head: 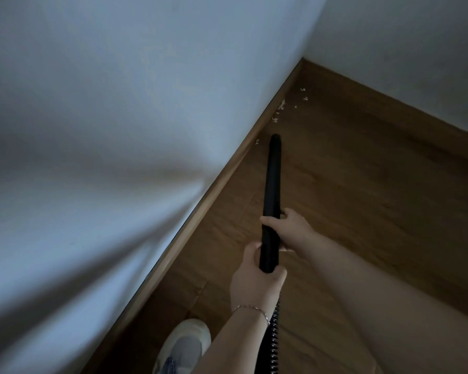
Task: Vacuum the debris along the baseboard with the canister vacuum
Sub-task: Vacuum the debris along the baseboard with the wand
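Observation:
A black vacuum wand (273,182) points away from me toward the room's corner, its tip close to the floor beside the wooden baseboard (227,171). My right hand (289,228) grips the wand partway up. My left hand (257,279), with a thin bracelet on the wrist, grips its lower end. A ribbed black hose (274,344) runs down from there. Small white scraps of debris (281,105) lie along the baseboard beyond the tip, and one scrap (257,142) sits just left of it. The canister is out of view.
White walls (119,103) meet at a corner at the upper right. The floor (362,184) is brown wood planks. My light-coloured shoe (181,346) stands near the baseboard at the bottom.

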Motion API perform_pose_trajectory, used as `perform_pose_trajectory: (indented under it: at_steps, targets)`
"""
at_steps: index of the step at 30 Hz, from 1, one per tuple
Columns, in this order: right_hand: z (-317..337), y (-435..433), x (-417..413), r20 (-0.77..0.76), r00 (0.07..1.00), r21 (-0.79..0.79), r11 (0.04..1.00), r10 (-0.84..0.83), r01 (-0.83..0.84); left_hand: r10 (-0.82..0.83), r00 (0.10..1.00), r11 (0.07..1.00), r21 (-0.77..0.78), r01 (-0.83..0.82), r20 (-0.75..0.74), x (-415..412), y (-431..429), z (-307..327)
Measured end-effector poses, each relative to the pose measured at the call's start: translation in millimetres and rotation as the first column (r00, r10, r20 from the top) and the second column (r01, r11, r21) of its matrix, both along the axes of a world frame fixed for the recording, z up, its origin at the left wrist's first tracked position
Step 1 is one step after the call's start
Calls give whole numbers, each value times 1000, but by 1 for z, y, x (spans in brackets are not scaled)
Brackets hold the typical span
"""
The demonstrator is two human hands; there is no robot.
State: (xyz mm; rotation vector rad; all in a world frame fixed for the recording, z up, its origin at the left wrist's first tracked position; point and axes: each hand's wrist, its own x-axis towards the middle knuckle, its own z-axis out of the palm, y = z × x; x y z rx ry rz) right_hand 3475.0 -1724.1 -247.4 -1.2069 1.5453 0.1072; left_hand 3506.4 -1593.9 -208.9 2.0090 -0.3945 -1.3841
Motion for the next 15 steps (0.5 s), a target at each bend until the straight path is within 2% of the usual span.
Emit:
perform_pose_trajectory:
  at_steps: [7,12,15]
  targets:
    - [-11,-21,5,66,997,-52,998,25,-22,-50,999,998,-41,51,20,4,-29,-22]
    - [-20,-26,13,8,996,-127,988,89,-88,-36,999,997,-67,34,-20,7,-45,-37]
    - [-22,-17,12,-30,989,-179,972,146,-149,-67,998,998,-12,67,-10,2,-41,-43]
